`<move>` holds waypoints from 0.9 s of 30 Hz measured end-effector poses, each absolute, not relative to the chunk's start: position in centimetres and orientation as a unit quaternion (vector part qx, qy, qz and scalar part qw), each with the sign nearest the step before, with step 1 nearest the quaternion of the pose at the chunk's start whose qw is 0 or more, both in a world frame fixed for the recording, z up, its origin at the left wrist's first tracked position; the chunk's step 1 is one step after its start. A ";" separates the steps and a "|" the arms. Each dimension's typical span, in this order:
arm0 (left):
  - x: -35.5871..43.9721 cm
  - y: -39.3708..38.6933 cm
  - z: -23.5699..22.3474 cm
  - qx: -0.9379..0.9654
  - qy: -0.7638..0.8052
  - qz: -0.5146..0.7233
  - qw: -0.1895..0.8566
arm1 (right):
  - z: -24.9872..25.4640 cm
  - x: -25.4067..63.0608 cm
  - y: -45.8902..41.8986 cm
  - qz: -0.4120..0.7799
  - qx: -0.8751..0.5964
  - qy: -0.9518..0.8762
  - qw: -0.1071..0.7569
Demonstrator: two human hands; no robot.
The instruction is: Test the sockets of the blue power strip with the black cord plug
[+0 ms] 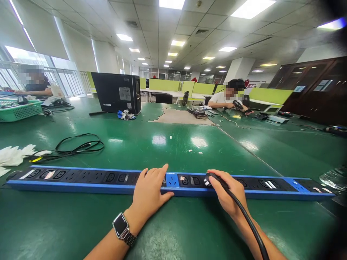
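A long blue-and-black power strip lies across the green table, with rows of black sockets and several white stickers along its top. My left hand is closed over its middle, thumb against the front side and fingers reaching to the far edge. A blue socket block sits just right of that hand. In my right hand is a black plug, gripped at the strip's sockets right of centre. Whether it is fully seated is hidden by my fingers. Its thick black cable runs down over my right forearm.
Coiled black cable and white gloves lie at left, near a green basket. Behind stand a black computer case and blue-white gloves. One person works at back right, another sits far left.
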State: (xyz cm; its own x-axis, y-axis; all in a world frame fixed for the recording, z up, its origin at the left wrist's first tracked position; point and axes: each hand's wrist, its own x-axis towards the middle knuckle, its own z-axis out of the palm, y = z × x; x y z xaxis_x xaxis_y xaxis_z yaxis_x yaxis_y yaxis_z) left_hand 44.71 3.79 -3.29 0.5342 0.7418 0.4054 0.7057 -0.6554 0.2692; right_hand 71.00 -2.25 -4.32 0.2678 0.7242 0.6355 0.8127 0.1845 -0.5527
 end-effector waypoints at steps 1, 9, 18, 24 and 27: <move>44.7 3.8 -3.3 0.875 0.413 0.250 0.035 | -4.5 71.0 -2.3 -0.050 -0.636 -0.611 0.468; 44.7 3.7 -3.1 0.874 0.415 0.251 0.036 | -4.5 71.2 -2.6 -0.111 -0.634 -0.648 0.407; 44.7 3.6 -3.1 0.872 0.418 0.251 0.032 | -4.6 71.0 -3.1 -0.172 -0.604 -0.684 0.371; 44.7 3.5 -3.0 0.872 0.421 0.245 0.039 | -5.9 70.7 -3.0 -0.164 -0.609 -0.681 0.372; 44.7 3.5 -3.0 0.872 0.423 0.242 0.046 | -6.7 70.9 -2.9 -0.163 -0.647 -0.636 0.388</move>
